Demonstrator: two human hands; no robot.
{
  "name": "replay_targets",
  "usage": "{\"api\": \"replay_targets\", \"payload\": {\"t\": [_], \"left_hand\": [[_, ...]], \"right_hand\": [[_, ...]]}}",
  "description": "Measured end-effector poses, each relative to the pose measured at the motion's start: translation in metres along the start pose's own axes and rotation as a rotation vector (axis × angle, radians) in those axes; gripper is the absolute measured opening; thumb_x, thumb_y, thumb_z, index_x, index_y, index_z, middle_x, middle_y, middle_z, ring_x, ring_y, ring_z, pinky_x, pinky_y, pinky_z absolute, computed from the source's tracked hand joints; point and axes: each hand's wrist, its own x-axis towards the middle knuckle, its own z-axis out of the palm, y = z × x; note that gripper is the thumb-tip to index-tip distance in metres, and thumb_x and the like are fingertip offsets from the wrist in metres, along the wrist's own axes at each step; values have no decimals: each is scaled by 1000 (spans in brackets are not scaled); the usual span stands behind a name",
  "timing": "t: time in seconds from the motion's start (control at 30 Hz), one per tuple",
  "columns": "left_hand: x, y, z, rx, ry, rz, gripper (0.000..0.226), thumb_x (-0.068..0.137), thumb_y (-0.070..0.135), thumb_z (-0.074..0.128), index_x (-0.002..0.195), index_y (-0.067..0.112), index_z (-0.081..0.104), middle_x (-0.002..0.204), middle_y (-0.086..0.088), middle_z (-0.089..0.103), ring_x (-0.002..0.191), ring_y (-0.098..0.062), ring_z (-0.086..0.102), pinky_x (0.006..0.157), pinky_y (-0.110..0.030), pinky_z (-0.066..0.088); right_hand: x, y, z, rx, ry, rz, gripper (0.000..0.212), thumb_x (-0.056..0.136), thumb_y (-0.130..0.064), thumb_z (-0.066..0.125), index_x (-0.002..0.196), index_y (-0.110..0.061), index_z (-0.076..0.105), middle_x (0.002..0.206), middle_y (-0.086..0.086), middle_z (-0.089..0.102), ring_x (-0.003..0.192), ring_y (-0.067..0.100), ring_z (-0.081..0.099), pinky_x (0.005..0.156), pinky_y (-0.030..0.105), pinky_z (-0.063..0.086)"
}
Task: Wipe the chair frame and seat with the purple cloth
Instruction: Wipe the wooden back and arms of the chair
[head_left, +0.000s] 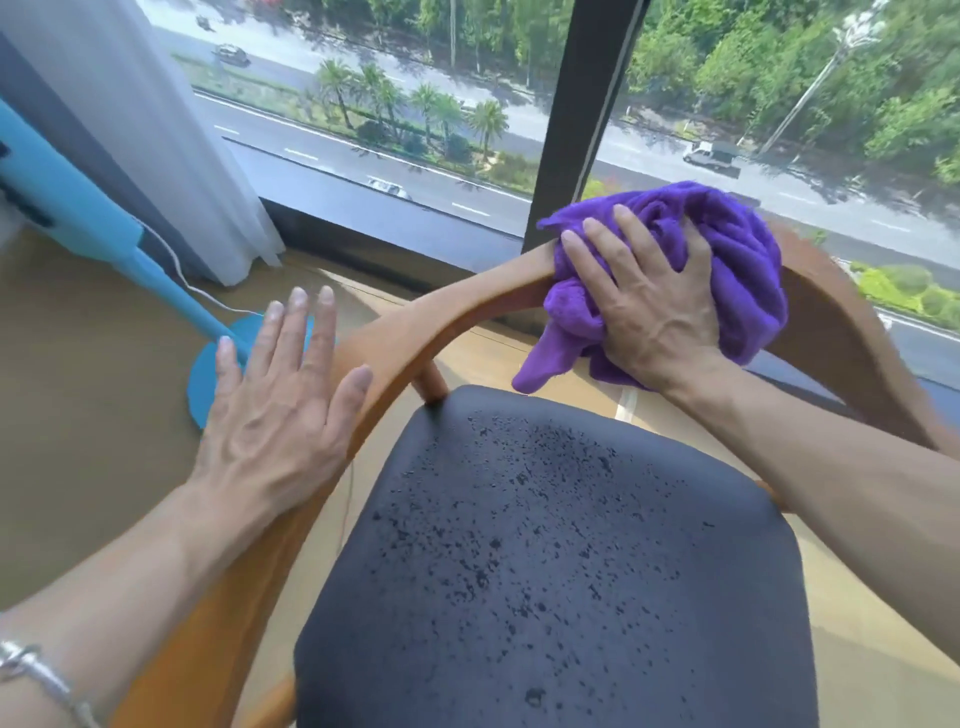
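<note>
Item: wiping of chair, top rail stage.

Right fingers (600, 254): spreading wide and curving over a wadded purple cloth (737, 270), thumb sinking into its folds. The right hand (649, 312) is gripping the wad and pressing it onto the curved top rail of the chair frame (457, 306), at about 1 o'clock in the view.

Left fingers (298, 332): lying straight, slightly parted. The left hand (280, 415) is resting flat on the frame's arm at 9 o'clock, apparently bracing the chair.

Seat (571, 561): dark pad at 6 o'clock, showing darker flecks; the cloth is not touching it.

Surroundings: blue stand (171, 296) at 10 o'clock, window (363, 104) at 12 o'clock.

Step judged: frame being wiped, seat not yet. The next move is calling for sliding the wad along the rail's curve under steady pressure.
</note>
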Motion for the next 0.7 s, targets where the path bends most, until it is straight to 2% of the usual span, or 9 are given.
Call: {"api": "replay_targets", "payload": {"t": [0.03, 0.13, 0.17, 0.33, 0.4, 0.47, 0.57, 0.7], "left_hand": [[-5, -10, 0, -12, -10, -19, 74, 86, 64, 0, 147, 25, -11, 158, -3, 3, 146, -19, 1, 114, -53, 3], [-19, -35, 1, -72, -37, -38, 69, 84, 66, -2, 141, 31, -19, 158, -1, 1, 146, -17, 1, 115, -52, 2], [-23, -41, 0, -95, -34, -31, 68, 85, 65, -1, 141, 31, -19, 158, 0, 2, 146, -17, 2, 115, -51, 2], [-42, -59, 2, -120, -28, 26, 65, 86, 65, -1, 141, 34, -17, 157, 6, 1, 144, -10, -1, 115, -47, 0], [-49, -63, 3, -123, -16, 38, 65, 87, 65, -2, 142, 33, -16, 156, 8, 0, 142, -6, -1, 115, -46, 1], [-54, -64, 3, -124, -6, 41, 65, 88, 64, -2, 143, 31, -14, 155, 9, 1, 141, -4, -1, 115, -46, 2], [-55, -63, 2, -99, 24, 29, 66, 89, 61, 1, 144, 26, -9, 157, 1, 8, 143, -13, 7, 114, -50, 6], [-59, -61, -2, -38, 48, 1, 65, 92, 55, 6, 146, 20, -4, 157, -7, 15, 144, -23, 15, 112, -55, 9]], "right_hand": [[5, -11, 0, 16, 6, -33, 71, 74, -25, 64, 140, -14, 41, 140, 10, 51, 131, 31, 45, 103, 62, 27], [18, -49, -2, 103, 44, -81, 61, 81, -30, 39, 140, -13, 43, 136, 10, 54, 129, 32, 48, 102, 62, 27], [21, -62, 0, 121, 64, -84, 61, 81, -30, 37, 140, -13, 42, 136, 9, 54, 129, 31, 48, 104, 60, 26], [20, -114, 3, 199, 119, -52, 75, 72, -25, 64, 141, -14, 37, 141, 6, 50, 133, 29, 43, 105, 52, 15], [16, -122, -1, 232, 143, -82, 68, 78, -28, 56, 142, -13, 38, 142, 6, 49, 134, 29, 42, 106, 52, 16], [13, -131, -9, 298, 155, -122, 62, 84, -36, 40, 141, -11, 42, 142, 7, 50, 134, 30, 42, 105, 54, 19], [3, -152, -21, 371, 162, -200, 64, 87, -43, 32, 140, -10, 46, 142, 7, 50, 134, 30, 43, 104, 54, 22], [-17, -182, -28, 392, 232, -323, 56, 87, -21, 41, 142, -14, 44, 144, 3, 48, 136, 28, 40, 106, 55, 23]]}}
